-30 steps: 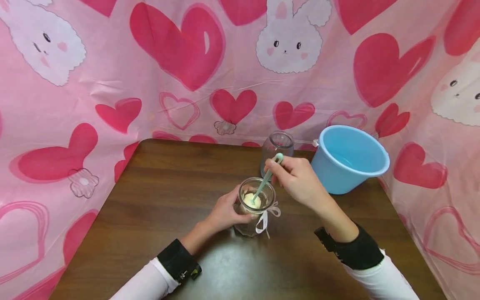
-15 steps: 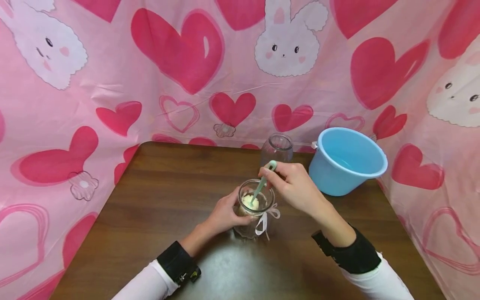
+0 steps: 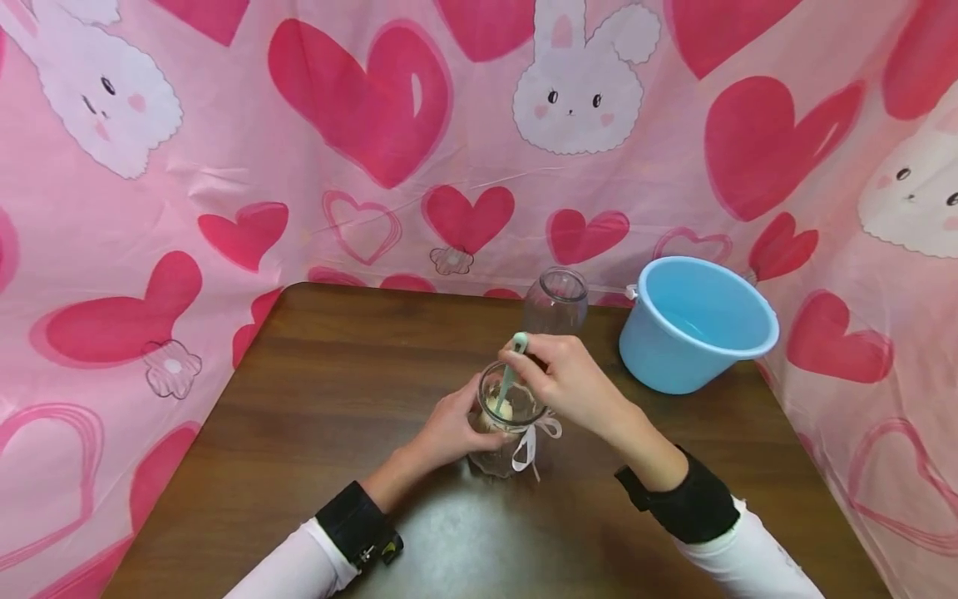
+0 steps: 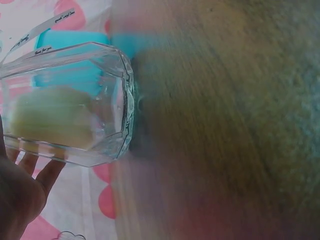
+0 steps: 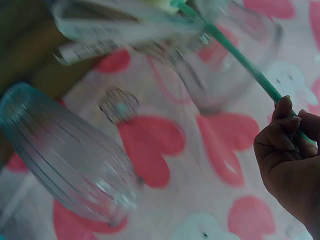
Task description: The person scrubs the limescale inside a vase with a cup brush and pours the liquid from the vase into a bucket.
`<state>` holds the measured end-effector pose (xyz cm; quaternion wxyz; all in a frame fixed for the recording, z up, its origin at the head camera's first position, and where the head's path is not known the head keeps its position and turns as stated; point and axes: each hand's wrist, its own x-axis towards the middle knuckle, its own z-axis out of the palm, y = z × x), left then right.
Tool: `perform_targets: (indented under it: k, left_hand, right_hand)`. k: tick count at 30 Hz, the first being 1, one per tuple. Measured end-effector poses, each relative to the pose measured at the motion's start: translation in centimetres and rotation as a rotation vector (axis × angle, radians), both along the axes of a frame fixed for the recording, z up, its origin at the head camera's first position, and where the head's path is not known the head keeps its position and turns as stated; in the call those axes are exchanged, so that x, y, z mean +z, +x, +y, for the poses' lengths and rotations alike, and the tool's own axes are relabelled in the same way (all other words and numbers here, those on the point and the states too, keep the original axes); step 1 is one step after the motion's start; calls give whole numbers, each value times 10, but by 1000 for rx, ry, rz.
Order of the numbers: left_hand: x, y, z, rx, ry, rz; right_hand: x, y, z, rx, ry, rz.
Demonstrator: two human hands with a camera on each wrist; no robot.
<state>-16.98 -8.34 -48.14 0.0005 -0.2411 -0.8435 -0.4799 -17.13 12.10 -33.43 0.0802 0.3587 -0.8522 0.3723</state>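
A clear glass jar (image 3: 490,463) stands upright on the table, with a white printed ribbon (image 3: 526,449) tied in a bow at its neck. My left hand (image 3: 449,428) grips it from the left side, thumb at the front. Between thumb and fingers, my right hand (image 3: 576,383) pinches the mint-green handle (image 5: 245,62) of a sponge bottle brush near its looped top. The handle runs down through the jar's mouth, close to upright. Its pale yellow sponge (image 4: 52,117) is inside the jar, seen through the glass in the left wrist view.
Behind the right hand, near the back edge of the brown wooden table (image 3: 359,358), is a second clear jar (image 3: 555,308), ribbed in the right wrist view (image 5: 75,155). A light blue bucket (image 3: 662,358) sits at the back right. A pink heart-and-rabbit cloth (image 3: 479,125) hangs behind.
My right hand has moved left and a little down, bringing the brush handle from a rightward lean to nearly upright. The left hand and jar stay in place.
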Motion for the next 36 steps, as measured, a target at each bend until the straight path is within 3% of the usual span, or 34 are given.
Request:
perform_targets:
  k: [3,6,14,17,20,30,33,36]
  left_hand:
    - [0,1,0,-4,6,-10]
    - [0,1,1,-3,10,-9]
    - [-2,-1,1,9,13,20]
    - [-3,-2,2,16,4,38]
    - [-4,-2,2,13,6,41]
    - [-1,0,2,5,1,-1]
    - [-2,0,2,7,1,0]
    - [-1,1,2,11,1,11]
  right_hand:
    - [-12,-2,-4,45,21,-5]
    - [-12,-2,-3,54,26,7]
    - [22,8,11,39,-61,205]
    - [29,10,12,37,-73,235]
    - [25,9,11,31,-63,222]
    - [-18,-8,3,54,-35,169]
    - [-18,-6,3,43,-15,148]
    - [-4,-1,3,19,-9,181]
